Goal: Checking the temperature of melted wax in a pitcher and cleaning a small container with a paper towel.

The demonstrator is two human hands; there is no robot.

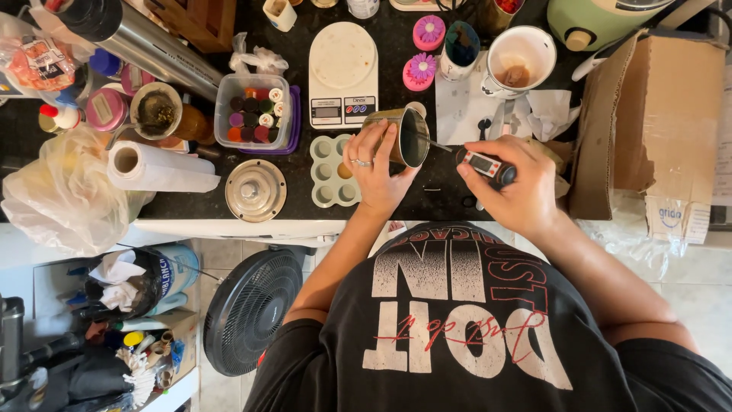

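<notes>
Head view: at frame centre, on the dark countertop (427,200), the left hand (375,169) grips a round steel cup (402,136); the right hand (518,183) closes around a black digital probe thermometer (485,163), its thin probe reaching into the cup, just right of a pale green mould tray (329,172)

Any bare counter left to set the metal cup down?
Dark strip along the counter's front edge, between silicone mold and right hand. Small gap between steel lid and mold. Elsewhere crowded: scale, lidded tub, paper towel roll, cardboard box.
</notes>
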